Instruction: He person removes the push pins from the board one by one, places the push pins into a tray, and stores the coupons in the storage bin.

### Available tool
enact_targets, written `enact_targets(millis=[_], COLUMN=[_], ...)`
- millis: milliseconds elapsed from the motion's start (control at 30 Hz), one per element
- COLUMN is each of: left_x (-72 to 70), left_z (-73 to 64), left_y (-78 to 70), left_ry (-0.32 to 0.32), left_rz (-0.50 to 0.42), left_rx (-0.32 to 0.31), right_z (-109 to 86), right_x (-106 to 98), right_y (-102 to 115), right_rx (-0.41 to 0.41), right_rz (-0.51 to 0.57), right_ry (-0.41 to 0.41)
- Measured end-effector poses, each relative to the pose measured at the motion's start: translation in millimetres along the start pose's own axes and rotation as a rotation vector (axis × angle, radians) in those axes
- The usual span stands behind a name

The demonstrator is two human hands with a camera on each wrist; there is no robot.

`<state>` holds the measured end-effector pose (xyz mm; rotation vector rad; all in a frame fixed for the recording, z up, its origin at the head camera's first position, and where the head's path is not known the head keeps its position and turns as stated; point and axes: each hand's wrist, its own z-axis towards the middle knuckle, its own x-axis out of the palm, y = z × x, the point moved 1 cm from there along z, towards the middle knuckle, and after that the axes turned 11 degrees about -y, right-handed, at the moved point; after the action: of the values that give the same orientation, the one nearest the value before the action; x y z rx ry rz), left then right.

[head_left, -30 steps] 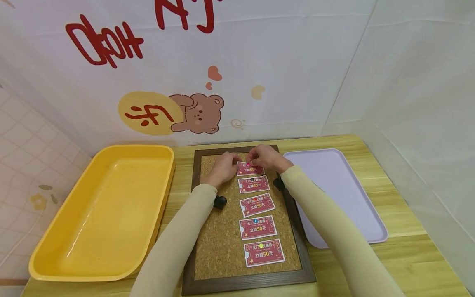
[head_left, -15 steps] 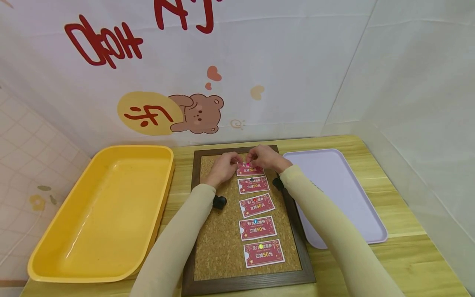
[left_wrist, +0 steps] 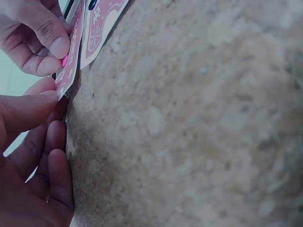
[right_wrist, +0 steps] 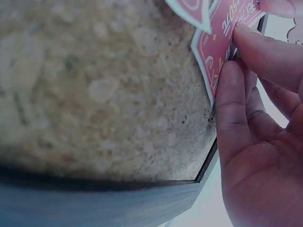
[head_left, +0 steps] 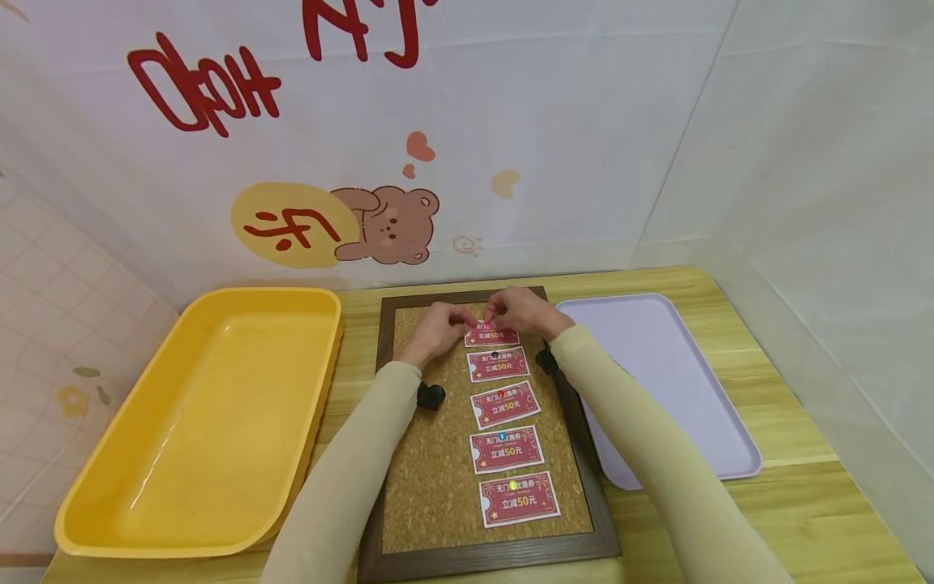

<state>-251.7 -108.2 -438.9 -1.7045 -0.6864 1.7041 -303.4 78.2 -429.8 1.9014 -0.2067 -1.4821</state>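
Observation:
A brown-framed cork board (head_left: 430,478) lies on the table with several red coupons in a column. At the far end of the board, my left hand (head_left: 435,332) pinches the left edge of the top coupon (head_left: 492,335) between thumb and forefinger. My right hand (head_left: 529,313) meets it from the other side. In the left wrist view, the right thumb and forefinger pinch a pink pushpin (left_wrist: 65,60) against that coupon's face (left_wrist: 71,66). Black, red, blue (head_left: 502,436) and yellow (head_left: 513,486) pushpins sit on the lower coupons. Fingers partly hide the top coupon.
A deep yellow bin (head_left: 327,389) stands left of the board. To its right is a flat lavender tray (head_left: 657,381), partly under the right sleeve. A white printed cloth backdrop (head_left: 569,146) rises behind the wooden table (head_left: 810,519).
The left fingers have shifted slightly right along the top coupon, closer to the right fingertips. The right hand stays almost in place, and the lower coupons have not moved.

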Motion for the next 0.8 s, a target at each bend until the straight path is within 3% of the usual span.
enact_targets(millis=[800], left_x=[-1.9], left_z=[-0.2], left_y=[-0.3], left_ry=[0.031], left_rz=[0.01], left_rx=[-0.006], right_z=[-0.7], right_x=[-1.2], right_y=[-4.6], right_rx=[-0.019], right_rz=[0.057], right_ry=[0.028])
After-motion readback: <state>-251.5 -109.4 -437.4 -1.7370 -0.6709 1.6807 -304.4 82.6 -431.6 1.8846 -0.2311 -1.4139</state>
